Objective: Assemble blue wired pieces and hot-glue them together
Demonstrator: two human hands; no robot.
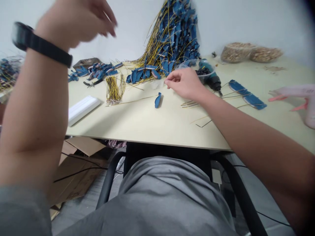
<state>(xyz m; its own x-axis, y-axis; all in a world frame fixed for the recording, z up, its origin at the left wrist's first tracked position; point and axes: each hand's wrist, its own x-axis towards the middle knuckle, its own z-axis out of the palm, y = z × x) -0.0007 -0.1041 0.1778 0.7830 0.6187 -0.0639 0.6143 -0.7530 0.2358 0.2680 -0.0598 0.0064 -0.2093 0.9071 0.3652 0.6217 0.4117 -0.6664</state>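
My left hand (83,23) is raised above the left of the pale table (147,126), blurred, with a black wristwatch (41,44) on its wrist. It shows nothing held. My right hand (184,84) is low over the tabletop with its fingers curled, and I cannot tell whether they pinch something. Nearest it lie thin loose wires (189,104) and a small blue connector (157,100) trailing a long wire. Just beyond stands a teal power tool (211,80). A tall heap of blue connectors with yellow wires (172,39) rises behind.
A yellow-and-black wire bundle (114,91), pliers (92,83), a white bar (83,109) and a blue strip (247,95) lie on the table. A pink glue gun (297,98) and granular bags (251,52) stand right. Cardboard (76,173) lies below the table's front edge.
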